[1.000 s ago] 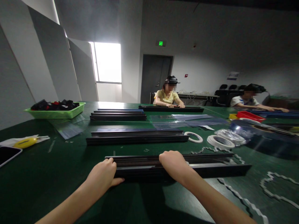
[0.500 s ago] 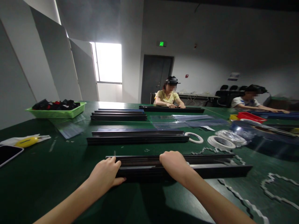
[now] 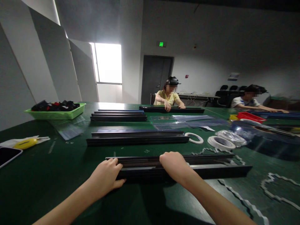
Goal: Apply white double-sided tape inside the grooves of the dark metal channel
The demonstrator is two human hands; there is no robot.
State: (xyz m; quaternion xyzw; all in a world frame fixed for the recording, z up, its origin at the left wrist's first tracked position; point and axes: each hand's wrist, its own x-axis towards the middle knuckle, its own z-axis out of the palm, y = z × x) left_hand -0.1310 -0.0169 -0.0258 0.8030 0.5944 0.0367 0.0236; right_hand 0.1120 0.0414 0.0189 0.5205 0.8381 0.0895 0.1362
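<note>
A long black channel rail (image 3: 211, 168) lies crosswise on the green table (image 3: 58, 168) right in front of me. My left hand (image 3: 106, 175) grips its left end, fingers over the top and thumb on the near face. My right hand (image 3: 174, 165) is curled over the rail's middle, knuckles up, pressing on the top. What lies under the right palm is hidden.
More black rails (image 3: 137, 137) and a farther stack (image 3: 118, 116) lie beyond. Tape rolls (image 3: 220, 142), clear film sheets (image 3: 185, 120) and peeled white liner strips (image 3: 276, 190) lie at right. A green basket (image 3: 56, 113), yellow cutter (image 3: 24, 143) and phone (image 3: 8, 154) are at left. Two seated people work across the table.
My left hand has slid slightly right along the rail's end. The right hand and rail have stayed put. The person opposite has shifted a hand on their rail.
</note>
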